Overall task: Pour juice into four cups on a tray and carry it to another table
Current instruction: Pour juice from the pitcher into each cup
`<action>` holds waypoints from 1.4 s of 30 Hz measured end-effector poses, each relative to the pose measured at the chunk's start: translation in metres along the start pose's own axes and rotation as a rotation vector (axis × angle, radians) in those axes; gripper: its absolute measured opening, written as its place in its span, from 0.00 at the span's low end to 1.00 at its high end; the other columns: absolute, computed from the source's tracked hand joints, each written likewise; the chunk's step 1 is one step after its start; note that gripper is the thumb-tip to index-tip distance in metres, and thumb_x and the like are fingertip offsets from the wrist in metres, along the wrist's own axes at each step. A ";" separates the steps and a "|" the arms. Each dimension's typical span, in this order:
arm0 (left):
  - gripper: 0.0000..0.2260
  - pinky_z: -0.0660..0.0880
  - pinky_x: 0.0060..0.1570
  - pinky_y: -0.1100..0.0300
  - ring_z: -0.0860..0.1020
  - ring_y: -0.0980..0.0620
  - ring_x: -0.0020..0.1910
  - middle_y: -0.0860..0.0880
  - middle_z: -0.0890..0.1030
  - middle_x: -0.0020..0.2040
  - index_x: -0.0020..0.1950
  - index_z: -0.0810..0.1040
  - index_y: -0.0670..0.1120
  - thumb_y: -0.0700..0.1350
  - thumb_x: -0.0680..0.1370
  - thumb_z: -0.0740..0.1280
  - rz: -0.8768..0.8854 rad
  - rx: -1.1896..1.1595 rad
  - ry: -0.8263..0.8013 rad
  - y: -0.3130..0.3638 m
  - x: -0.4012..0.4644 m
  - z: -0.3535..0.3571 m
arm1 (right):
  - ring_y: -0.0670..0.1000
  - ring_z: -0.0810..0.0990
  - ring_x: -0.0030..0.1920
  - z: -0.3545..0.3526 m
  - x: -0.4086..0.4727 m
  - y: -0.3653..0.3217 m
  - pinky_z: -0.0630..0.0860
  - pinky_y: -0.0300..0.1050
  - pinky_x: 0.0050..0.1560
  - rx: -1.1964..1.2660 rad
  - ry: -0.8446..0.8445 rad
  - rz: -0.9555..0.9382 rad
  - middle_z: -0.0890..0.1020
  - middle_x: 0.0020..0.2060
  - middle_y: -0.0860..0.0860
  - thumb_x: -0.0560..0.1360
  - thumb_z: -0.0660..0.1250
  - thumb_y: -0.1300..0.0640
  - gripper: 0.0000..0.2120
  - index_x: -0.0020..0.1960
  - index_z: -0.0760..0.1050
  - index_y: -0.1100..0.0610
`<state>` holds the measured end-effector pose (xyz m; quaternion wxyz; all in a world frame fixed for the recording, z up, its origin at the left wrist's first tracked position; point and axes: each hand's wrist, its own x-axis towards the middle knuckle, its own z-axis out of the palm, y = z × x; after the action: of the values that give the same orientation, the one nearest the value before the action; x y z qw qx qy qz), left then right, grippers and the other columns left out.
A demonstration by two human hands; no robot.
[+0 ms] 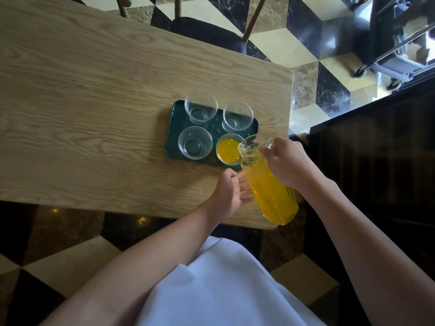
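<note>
The tray lies on the desk and serves as the reference. Four clear cups stand on it in two rows. The cup at the tray's near right corner holds orange juice. The near left cup, far left cup and far right cup are empty.

The pitcher is held tilted over the tray's near right corner, with its spout above the filled cup. It is ribbed clear glass and mostly full of juice.

The right hand is closed around the pitcher's upper part at the handle side. The left hand is loosely curled, with its fingers against the lower side of the pitcher as a support.

Handling judgement:
- The pitcher is likely heavy at this fill level and its weight shifts as it tilts. Keep one hand at the handle and one under the body.
- The glass is rigid and fragile, and may turn slippery if juice runs down the ribs.
- The cups appear light and thin-walled. A knock from the spout could tip one.
- The tray looks stiff. Take it by both short edges and keep it level, since filled cups can slide or slop.

Three cups remain to be filled.
</note>
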<state>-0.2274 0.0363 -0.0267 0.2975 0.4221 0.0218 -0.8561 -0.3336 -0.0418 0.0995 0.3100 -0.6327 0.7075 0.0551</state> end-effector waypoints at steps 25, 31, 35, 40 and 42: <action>0.40 0.58 0.75 0.39 0.65 0.41 0.76 0.43 0.67 0.79 0.81 0.62 0.53 0.75 0.77 0.44 0.167 -0.184 0.048 0.022 0.053 0.076 | 0.57 0.72 0.35 -0.048 0.070 0.013 0.66 0.48 0.35 -0.194 -0.019 -0.145 0.73 0.35 0.54 0.82 0.62 0.49 0.18 0.43 0.71 0.63; 0.41 0.55 0.75 0.36 0.60 0.38 0.79 0.41 0.60 0.81 0.83 0.55 0.53 0.75 0.77 0.44 0.155 -0.230 0.047 0.031 0.058 0.079 | 0.59 0.75 0.37 -0.054 0.091 0.007 0.68 0.47 0.37 -0.222 -0.058 -0.173 0.77 0.37 0.59 0.82 0.63 0.49 0.18 0.43 0.73 0.63; 0.40 0.51 0.76 0.35 0.53 0.37 0.81 0.40 0.53 0.83 0.84 0.50 0.52 0.74 0.78 0.44 0.123 -0.248 0.028 0.040 0.058 0.081 | 0.58 0.74 0.38 -0.052 0.102 0.002 0.67 0.46 0.38 -0.281 -0.100 -0.145 0.74 0.34 0.55 0.82 0.62 0.47 0.18 0.40 0.71 0.60; 0.41 0.50 0.76 0.36 0.53 0.36 0.81 0.39 0.52 0.83 0.84 0.48 0.51 0.75 0.77 0.44 0.111 -0.274 -0.032 0.042 0.053 0.080 | 0.56 0.73 0.37 -0.051 0.115 -0.002 0.70 0.47 0.40 -0.323 -0.151 -0.099 0.73 0.35 0.55 0.82 0.61 0.45 0.20 0.40 0.70 0.59; 0.42 0.50 0.77 0.35 0.51 0.35 0.81 0.39 0.50 0.83 0.84 0.47 0.51 0.75 0.77 0.45 0.100 -0.292 -0.031 0.042 0.053 0.079 | 0.57 0.72 0.38 -0.049 0.117 -0.003 0.70 0.47 0.41 -0.333 -0.159 -0.097 0.74 0.37 0.56 0.82 0.61 0.44 0.20 0.43 0.71 0.61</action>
<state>-0.2858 -0.0464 -0.0059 0.3984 0.3617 0.1204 -0.8343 -0.3498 -0.1667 0.0801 0.2582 -0.7024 0.6305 0.2060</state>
